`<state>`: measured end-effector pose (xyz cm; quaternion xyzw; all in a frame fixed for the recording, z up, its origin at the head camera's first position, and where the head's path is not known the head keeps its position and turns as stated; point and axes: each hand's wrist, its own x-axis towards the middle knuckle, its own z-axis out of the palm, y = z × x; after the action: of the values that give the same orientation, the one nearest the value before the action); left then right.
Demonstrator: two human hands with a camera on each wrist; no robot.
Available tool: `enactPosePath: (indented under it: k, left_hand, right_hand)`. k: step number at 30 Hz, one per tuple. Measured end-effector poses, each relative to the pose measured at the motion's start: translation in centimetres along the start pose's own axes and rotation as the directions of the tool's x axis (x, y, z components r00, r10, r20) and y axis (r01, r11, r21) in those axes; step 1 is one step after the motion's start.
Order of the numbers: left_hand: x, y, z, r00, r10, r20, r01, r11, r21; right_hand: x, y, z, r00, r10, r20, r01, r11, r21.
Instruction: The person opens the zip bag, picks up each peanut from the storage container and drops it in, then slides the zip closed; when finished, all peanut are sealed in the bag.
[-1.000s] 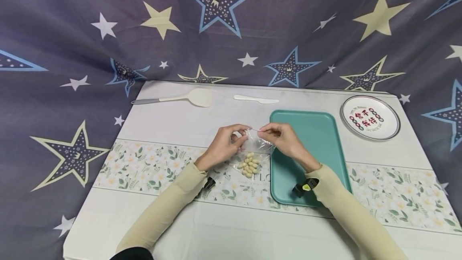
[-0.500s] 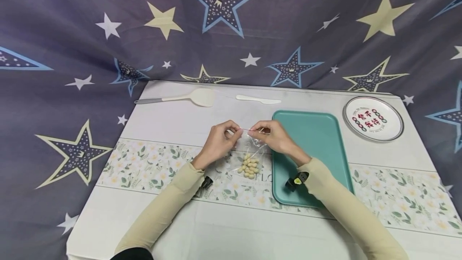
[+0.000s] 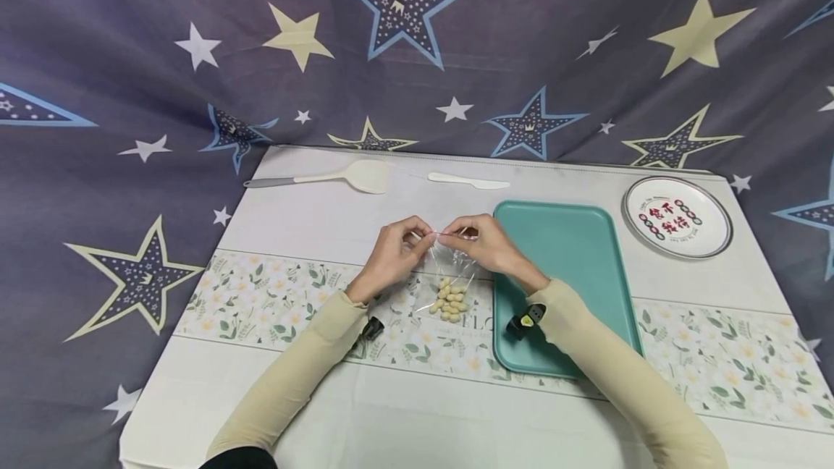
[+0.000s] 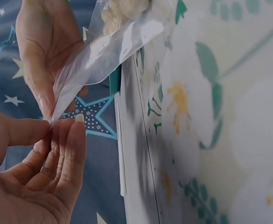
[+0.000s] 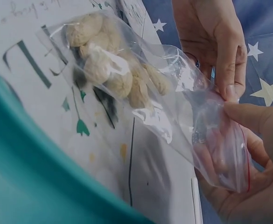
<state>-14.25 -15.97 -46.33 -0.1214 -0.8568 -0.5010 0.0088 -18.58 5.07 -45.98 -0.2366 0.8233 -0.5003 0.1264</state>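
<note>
A clear zip-seal bag (image 5: 178, 109) holds several peanuts in their shells (image 3: 449, 300), gathered at its lower end. Thumb and fingertips of my left hand (image 3: 394, 250) pinch the bag's top edge. Right beside them, my right hand (image 3: 490, 246) pinches the same edge, so the two sets of fingertips nearly meet. A red line runs along the seal strip (image 5: 247, 168) in the right wrist view, where the bag's mouth end bunches in front of the right fingers. From the left wrist, the bag's plastic (image 4: 87, 70) slopes up and away from the pinched corner.
A teal tray (image 3: 557, 237) lies under the right forearm. Behind the hands are a spatula (image 3: 365, 176) and a white knife (image 3: 468, 181). A printed plate (image 3: 713, 237) sits at the right on the table (image 3: 313, 230). A starry cloth (image 3: 365, 85) hangs behind.
My right hand has moved left along the bag's top edge until its fingertips sit close to the left ones. The left hand moved slightly left earlier, then held still.
</note>
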Motion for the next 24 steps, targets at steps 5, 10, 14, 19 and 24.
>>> enactPosePath:
  k: [5, 10, 14, 19, 24]
  left_hand:
    - [-0.07, -0.11, -0.11, 1.000, -0.001, -0.007, 0.001, 1.000, 0.015]
    - [-0.04, -0.28, -0.09, 0.999, -0.011, -0.031, 0.011, 1.000, 0.020]
    - [0.07, -0.42, -0.04, 0.998, -0.031, -0.053, 0.031, 1.000, -0.008]
    - [0.16, -0.43, -0.01, 0.997, -0.053, -0.061, 0.051, 0.998, -0.036]
    - [0.17, -0.28, -0.03, 0.996, -0.077, -0.040, 0.076, 0.996, -0.037]
  right_hand:
    - [0.26, -0.06, 0.23, 1.000, 0.003, 0.013, -0.003, 1.000, 0.010]
    - [0.49, -0.04, 0.30, 0.999, 0.005, 0.037, -0.007, 1.000, 0.029]
    - [0.58, 0.06, 0.30, 0.999, 0.010, 0.040, -0.012, 0.999, 0.043]
    - [0.46, 0.04, 0.50, 0.999, 0.035, 0.038, -0.037, 0.998, 0.049]
    - [0.37, -0.11, 0.69, 0.998, 0.054, 0.030, -0.056, 0.997, 0.045]
